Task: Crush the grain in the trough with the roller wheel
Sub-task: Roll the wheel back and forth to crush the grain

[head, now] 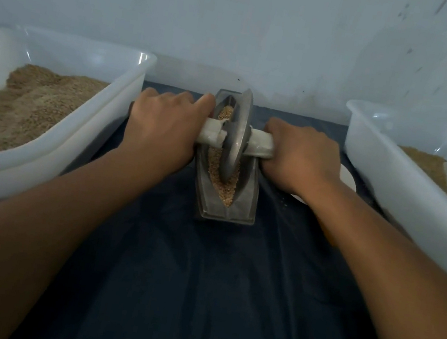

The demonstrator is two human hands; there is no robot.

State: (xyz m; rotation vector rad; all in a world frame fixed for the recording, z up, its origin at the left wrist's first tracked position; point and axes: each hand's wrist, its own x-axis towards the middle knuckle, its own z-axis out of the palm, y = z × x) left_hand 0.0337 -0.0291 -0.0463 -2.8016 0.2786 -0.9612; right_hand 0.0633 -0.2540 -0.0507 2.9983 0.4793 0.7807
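Gripping axle (261,145) w/ left hand (164,127) & right hand (304,156), keep roller wheel (236,139) upright, pressing evenly thru grain (224,190) in trough (244,199).

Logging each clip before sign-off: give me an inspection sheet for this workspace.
Surface: dark cloth, wrinkled.
Job's things: roller wheel stands in the metal trough; grain lies along the groove.
Clutter: left tub heaped with grain; right tub holding less; white disc partly hidden behind the right hand.
Grippers: left hand and right hand each grip a wrapped handle end.
Cables: nothing seen.
Surroundings: pale scuffed wall.
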